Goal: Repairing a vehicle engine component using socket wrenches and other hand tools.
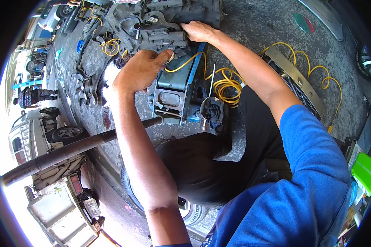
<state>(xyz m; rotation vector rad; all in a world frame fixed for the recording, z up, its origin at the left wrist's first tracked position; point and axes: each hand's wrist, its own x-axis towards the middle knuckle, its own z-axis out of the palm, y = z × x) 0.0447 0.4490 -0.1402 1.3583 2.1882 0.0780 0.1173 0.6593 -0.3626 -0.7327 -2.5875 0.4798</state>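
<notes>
Grey gearbox [169, 24] is lying ahead; we are gripping it with our right hand [198, 31], left hand [142, 68] pinching a small part [170, 57] below.

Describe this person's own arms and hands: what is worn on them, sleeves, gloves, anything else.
Both hands are bare, with no gloves: left hand, right hand. No watch or ring shows. The forearms are uncovered. A short blue sleeve covers the right upper arm; the left arm's sleeve barely shows at the lower edge.

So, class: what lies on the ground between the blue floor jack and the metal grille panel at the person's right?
In the head view, a coiled yellow hose lies on the concrete between the blue floor jack and the metal grille panel.
</notes>
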